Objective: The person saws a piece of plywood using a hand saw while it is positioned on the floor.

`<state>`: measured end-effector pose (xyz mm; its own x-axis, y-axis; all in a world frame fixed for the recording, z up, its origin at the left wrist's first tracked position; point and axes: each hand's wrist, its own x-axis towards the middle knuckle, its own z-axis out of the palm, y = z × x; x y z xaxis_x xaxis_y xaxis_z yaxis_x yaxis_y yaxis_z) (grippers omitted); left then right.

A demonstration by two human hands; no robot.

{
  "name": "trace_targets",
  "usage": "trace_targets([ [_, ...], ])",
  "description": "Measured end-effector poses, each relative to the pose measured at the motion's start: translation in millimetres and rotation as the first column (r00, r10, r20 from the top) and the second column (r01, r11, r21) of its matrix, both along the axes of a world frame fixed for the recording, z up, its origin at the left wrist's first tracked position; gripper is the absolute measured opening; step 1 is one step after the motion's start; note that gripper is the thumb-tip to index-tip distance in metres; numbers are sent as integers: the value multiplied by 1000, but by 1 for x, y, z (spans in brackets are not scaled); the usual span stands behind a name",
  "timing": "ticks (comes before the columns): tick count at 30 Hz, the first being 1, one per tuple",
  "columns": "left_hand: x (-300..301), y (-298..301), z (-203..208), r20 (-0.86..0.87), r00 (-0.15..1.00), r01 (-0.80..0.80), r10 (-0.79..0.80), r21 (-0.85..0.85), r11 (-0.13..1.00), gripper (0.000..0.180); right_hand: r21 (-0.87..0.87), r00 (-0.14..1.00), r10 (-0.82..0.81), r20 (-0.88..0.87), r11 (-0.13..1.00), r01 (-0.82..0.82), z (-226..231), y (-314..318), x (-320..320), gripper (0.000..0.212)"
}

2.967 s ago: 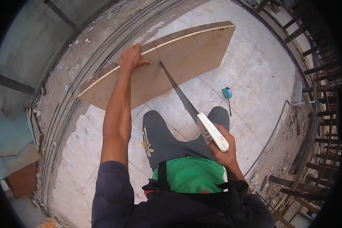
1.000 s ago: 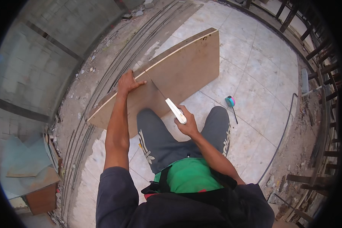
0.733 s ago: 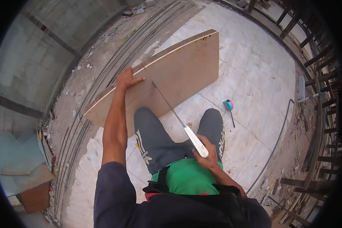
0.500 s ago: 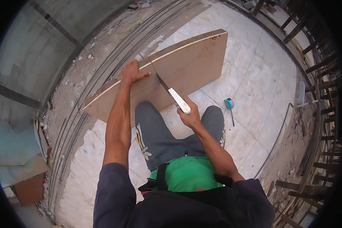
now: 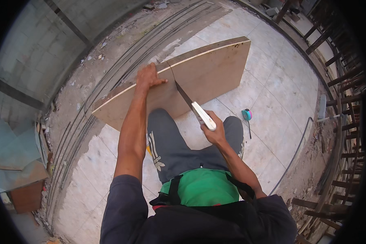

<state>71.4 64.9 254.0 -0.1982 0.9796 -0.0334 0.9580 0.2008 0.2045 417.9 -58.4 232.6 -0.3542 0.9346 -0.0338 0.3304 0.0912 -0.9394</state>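
A thick brown wooden panel with a pale edge stands on its long side in front of my knees. My left hand grips its top edge, with the thumb on the near face and the fingers over the top. In my right hand is the white handle of a handsaw. The dark blade slants up and left into a cut in the panel, just right of my left hand. A thin cut line runs from the blade up to the top edge. Part of the blade is hidden within the panel.
A teal and pink tape measure lies on the pale tiled floor, right of my right knee. Long thin rods lie along the left beside a grey wall. Broken boards lean at far left; dark timber slats line the right.
My right hand has drawn the saw back toward me, down and right, and the blade tip no longer sticks out past the top edge. My left hand keeps its hold. The view shifted slightly.
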Motion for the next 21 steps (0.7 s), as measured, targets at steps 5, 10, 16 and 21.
trace_targets([
  [5, -25, -9, -13, 45, 999, -21, 25, -80, 997, 89, -36, 1000, 22, -8, 999, -22, -11, 4, -21, 51],
  [10, -26, 4, -4, 40, 999, -16, 17, -14, 1000, 87, -29, 1000, -2, 5, 1000, 2, 49, -99, 75, 53],
  [16, 4, 22, -1, 99, 995, -3, 4, -8, 1000, 88, 75, 998, -55, 30, 996, 53, -4, 40, -38, 42],
  [21, -60, 21, 0, 37, 999, -35, 36, -21, 999, 89, -4, 1000, 13, -24, 1000, -14, 17, -55, 33, 52],
])
